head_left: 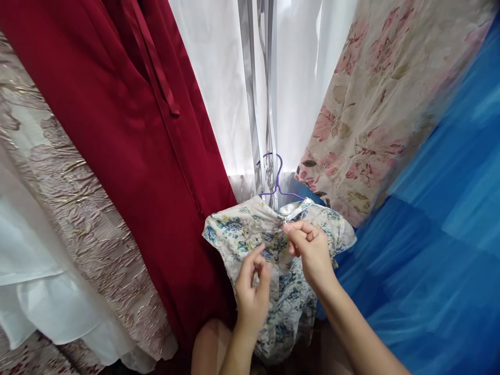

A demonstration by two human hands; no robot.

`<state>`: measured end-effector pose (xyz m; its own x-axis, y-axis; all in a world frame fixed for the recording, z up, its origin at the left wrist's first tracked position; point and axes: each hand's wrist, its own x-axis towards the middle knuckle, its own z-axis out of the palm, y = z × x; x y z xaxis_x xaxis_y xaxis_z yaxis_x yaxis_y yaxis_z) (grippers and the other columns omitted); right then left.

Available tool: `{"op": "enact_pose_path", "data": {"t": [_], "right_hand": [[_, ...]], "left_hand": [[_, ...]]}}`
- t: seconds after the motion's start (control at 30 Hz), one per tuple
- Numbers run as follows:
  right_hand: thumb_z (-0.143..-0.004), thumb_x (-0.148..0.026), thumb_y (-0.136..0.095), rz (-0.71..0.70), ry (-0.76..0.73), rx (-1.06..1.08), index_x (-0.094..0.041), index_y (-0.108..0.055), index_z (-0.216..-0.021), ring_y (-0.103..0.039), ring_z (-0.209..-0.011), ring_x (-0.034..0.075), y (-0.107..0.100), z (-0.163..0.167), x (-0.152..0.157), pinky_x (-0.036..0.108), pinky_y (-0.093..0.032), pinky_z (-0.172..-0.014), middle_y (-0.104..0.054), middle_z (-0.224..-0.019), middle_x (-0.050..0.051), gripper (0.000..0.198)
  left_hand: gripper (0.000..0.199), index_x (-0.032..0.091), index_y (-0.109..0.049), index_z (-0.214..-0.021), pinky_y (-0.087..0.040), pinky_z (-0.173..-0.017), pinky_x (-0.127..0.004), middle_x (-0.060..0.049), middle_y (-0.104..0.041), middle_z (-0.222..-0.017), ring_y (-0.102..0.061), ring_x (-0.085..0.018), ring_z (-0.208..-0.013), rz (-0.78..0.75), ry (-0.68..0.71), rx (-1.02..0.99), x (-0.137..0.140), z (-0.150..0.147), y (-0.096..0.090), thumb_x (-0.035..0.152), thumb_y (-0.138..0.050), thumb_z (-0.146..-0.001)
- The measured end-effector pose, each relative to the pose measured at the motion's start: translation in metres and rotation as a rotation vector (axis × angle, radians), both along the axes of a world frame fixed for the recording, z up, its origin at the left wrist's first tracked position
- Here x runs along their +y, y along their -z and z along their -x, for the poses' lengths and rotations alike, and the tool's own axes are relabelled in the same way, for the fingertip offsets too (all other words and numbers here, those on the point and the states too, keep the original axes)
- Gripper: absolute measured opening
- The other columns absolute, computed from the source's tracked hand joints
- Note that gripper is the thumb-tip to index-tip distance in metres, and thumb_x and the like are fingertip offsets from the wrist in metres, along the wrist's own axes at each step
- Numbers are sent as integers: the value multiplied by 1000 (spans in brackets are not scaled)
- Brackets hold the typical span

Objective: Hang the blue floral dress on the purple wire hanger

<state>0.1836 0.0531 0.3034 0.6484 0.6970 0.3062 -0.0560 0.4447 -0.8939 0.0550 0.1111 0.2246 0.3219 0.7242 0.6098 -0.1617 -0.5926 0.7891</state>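
Observation:
A small white dress with blue and yellow flowers hangs in front of me on a purple wire hanger. My right hand pinches the dress's neckline at the front with thumb and index finger; the exact bit of cloth or fastening between the tips is too small to make out. Lower and to the left, my left hand hovers before the front of the dress. Its fingers are loosely curled, with thumb and index finger apart and nothing between them.
Long garments hang close on both sides: a red one and a textured cream one at left, a pink floral one and a blue tulle one at right. Grey-white ribbons hang before white cloth.

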Motion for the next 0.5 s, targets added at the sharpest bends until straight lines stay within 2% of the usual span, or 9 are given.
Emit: {"op": "enact_pose_path", "data": {"t": [0.07,0.1,0.17,0.23,0.3,0.4,0.5], "right_hand": [[-84,-40,-73,2,-11,-28,-15,-67,-79,-40,-40,7,0,0,-5,20,-32,-45,-56,-44,-5,26],[-85,-40,-73,2,-15,-40,-15,-67,-79,-41,-40,7,-2,-1,-7,20,-32,-45,-56,-45,-5,26],[-84,-40,-73,1,-13,-56,-15,-66,-79,-42,-40,7,-4,-5,-6,20,-32,-45,-56,-45,-5,26],[-84,-39,-74,-1,-7,-64,-15,-65,-78,-41,-40,7,-6,-10,0,19,-30,-44,-55,-44,-5,26],[-82,-38,-73,1,-6,-61,-15,-64,-75,-38,-39,6,-3,-13,8,19,-27,-42,-52,-43,-6,26],[-80,-37,-72,37,-11,-40,-16,-62,-72,-34,-37,6,10,-8,16,20,-23,-41,-48,-41,-7,25],[-80,-36,-69,102,-54,-43,-17,-59,-69,-33,-38,6,31,3,8,20,-23,-42,-45,-42,-8,25]], "left_hand": [[39,19,-55,-138,-49,-74,-25,-3,-59,-86,-57,-14,-76,-132,72,38,18,-10,-53,30,-51,-101],[34,19,-60,-132,-47,-73,-25,-3,-61,-86,-57,-14,-76,-202,115,123,25,-15,-74,31,-51,-101],[22,20,-68,-111,-45,-72,-24,-2,-64,-86,-58,-14,-77,-302,156,261,35,-26,-102,29,-52,-100],[17,19,-68,-96,-44,-68,-23,-1,-65,-82,-58,-13,-73,-342,132,272,37,-34,-114,28,-55,-99],[15,18,-67,-91,-43,-64,-21,0,-63,-77,-56,-12,-67,-322,77,156,35,-40,-116,29,-58,-97],[15,17,-66,-91,-43,-62,-20,0,-62,-75,-56,-11,-67,-196,-45,-106,41,-38,-118,30,-60,-96],[15,16,-65,-89,-43,-63,-19,1,-58,-71,-55,-10,-65,-19,-199,-416,68,-21,-121,31,-65,-92]]}}
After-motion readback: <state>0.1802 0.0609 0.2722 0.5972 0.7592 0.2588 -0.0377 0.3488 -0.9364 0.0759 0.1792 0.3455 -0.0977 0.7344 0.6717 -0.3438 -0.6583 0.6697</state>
